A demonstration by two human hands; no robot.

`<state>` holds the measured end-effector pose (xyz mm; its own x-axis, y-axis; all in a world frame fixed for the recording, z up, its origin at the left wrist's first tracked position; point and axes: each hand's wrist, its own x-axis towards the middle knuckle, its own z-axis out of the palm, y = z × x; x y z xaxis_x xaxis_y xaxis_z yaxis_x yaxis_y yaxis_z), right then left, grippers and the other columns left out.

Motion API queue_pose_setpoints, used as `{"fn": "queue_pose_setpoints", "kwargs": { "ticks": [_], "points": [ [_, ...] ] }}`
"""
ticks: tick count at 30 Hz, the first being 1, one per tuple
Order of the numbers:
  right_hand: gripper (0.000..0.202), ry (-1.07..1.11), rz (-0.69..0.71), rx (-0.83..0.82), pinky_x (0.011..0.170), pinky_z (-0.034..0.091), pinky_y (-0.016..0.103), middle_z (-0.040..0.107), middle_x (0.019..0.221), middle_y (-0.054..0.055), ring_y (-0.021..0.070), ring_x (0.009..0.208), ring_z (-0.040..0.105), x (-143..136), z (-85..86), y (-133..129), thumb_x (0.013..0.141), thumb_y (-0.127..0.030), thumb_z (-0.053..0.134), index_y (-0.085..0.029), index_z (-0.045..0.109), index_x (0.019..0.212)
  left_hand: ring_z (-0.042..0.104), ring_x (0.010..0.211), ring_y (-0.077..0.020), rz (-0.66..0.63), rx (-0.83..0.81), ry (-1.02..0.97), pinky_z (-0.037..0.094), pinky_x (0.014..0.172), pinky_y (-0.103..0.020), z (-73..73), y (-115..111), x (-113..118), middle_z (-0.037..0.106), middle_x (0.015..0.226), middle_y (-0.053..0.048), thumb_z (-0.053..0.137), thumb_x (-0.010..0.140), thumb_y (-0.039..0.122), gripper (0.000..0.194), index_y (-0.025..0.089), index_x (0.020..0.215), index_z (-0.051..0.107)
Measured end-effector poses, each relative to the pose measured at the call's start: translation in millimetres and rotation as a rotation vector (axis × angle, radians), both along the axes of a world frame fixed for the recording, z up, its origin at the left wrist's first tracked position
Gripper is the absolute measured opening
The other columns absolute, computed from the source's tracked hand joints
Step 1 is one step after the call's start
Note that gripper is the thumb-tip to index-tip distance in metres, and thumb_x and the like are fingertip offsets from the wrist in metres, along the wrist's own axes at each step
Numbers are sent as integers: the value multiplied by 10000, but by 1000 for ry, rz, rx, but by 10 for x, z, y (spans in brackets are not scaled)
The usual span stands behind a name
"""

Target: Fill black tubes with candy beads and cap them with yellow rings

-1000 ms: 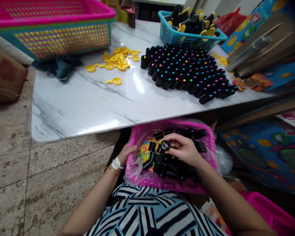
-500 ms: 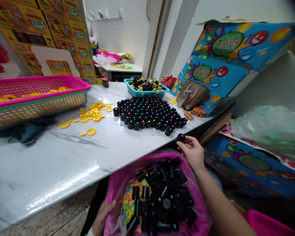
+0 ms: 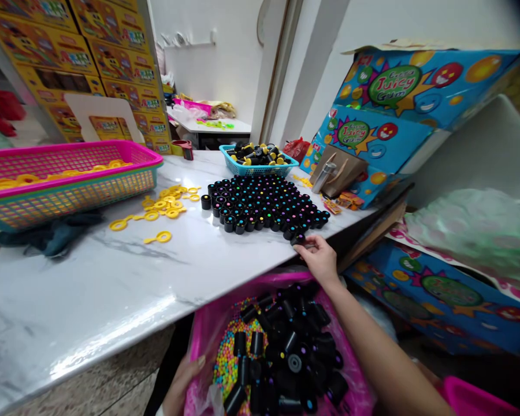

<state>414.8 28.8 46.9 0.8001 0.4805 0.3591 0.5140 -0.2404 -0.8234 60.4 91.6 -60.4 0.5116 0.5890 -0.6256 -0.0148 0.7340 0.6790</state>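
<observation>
Pinches a black cylinder (image 3: 300, 238) in the right hand (image 3: 320, 259), beside the near edge of the dotted cluster (image 3: 260, 200) on the marbled table (image 3: 199, 260), and grips the pink tub (image 3: 198, 332) with the left hand (image 3: 182, 381).

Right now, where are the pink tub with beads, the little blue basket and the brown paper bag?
Pink tub (image 3: 204, 330): head view, its left wall.
Little blue basket (image 3: 260, 170): head view, its front wall.
Brown paper bag (image 3: 351, 174): head view, its front.
</observation>
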Motion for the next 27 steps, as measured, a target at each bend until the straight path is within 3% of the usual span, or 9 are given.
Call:
{"fn": "queue_pose_setpoints", "kwargs": {
  "ticks": [7, 11, 15, 19, 22, 24, 27],
  "points": [
    [392, -97, -79, 16, 553, 535, 279, 708, 747, 19, 150, 518, 631, 60, -23, -88, 708, -515, 707, -196, 617, 918, 618, 1114, -474, -7, -14, -18, 568, 829, -545, -18, 2, -17, 793, 929, -21, 753, 370, 537, 826, 424, 1182, 652],
    [333, -142, -84, 25, 541, 524, 272, 672, 671, -4, 150, 518, 615, 46, -31, -34, 711, -495, 711, -213, 594, 846, 622, 1117, -465, -22, 9, -28, 570, 843, -526, -55, 71, -15, 794, 895, -1, 783, 374, 485, 764, 419, 1128, 682],
    [292, -146, -84, -6, 519, 502, 266, 621, 596, -19, 154, 508, 593, 47, 64, 20, 722, -478, 709, -213, 593, 758, 643, 1096, -449, -16, 19, -37, 554, 896, -515, -82, 74, -50, 789, 918, -49, 814, 418, 450, 730, 311, 1127, 706],
    [252, -165, -26, -15, 524, 478, 251, 586, 602, -30, 139, 518, 572, -202, 156, -193, 760, -434, 705, -203, 604, 755, 669, 1060, -387, 1, 10, -176, 493, 986, -498, -14, -56, -102, 772, 991, -108, 820, 530, 430, 631, 184, 1101, 714],
    [188, -234, 185, -122, 512, 458, 240, 595, 634, -29, 124, 524, 553, -559, 160, -402, 810, -379, 690, -207, 616, 798, 697, 958, -332, -12, -34, -265, 515, 924, -445, 8, -105, -92, 770, 920, -115, 807, 579, 430, 504, 158, 996, 731],
    [112, -308, 475, -296, 569, 494, 252, 646, 700, -11, 135, 585, 594, -790, 110, -482, 849, -325, 662, -214, 641, 848, 694, 914, -305, -6, -52, -305, 519, 883, -411, -25, -102, -73, 763, 889, -102, 809, 585, 436, 471, 158, 956, 728],
    [119, -480, 933, -528, 789, 547, 321, 712, 955, 47, 195, 863, 663, -1047, -45, -485, 899, -244, 594, -222, 668, 990, 679, 829, -263, -28, -36, -353, 509, 818, -369, -93, -103, -63, 743, 850, -71, 813, 589, 407, 480, 157, 987, 716]
  ]
}}
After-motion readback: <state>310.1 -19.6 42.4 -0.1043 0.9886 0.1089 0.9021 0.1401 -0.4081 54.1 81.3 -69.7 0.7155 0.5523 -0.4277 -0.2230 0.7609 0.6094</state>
